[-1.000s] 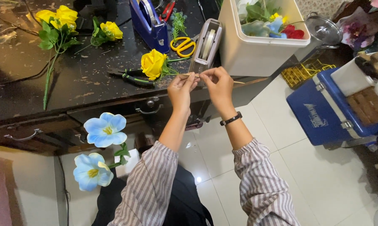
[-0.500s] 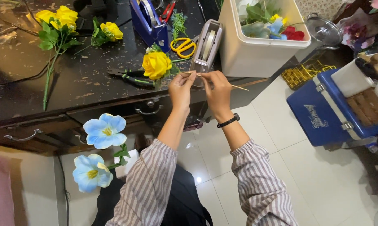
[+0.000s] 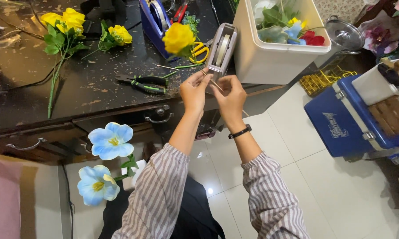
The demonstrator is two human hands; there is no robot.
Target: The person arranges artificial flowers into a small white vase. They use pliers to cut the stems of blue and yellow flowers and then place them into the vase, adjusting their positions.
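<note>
- We have lifted the yellow flower [image 3: 178,37] off the table [image 3: 97,88]; it now stands tilted above our hands.
- Our left hand [image 3: 194,90] pinches its stem [image 3: 207,77].
- Our right hand [image 3: 231,95] pinches lower down, near the tape dispenser [image 3: 221,51].

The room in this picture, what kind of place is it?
Probably a home craft corner for making artificial flowers: yellow flowers and pliers lie on the dark worktable, beside a tape dispenser and a white bin of blooms.
</note>
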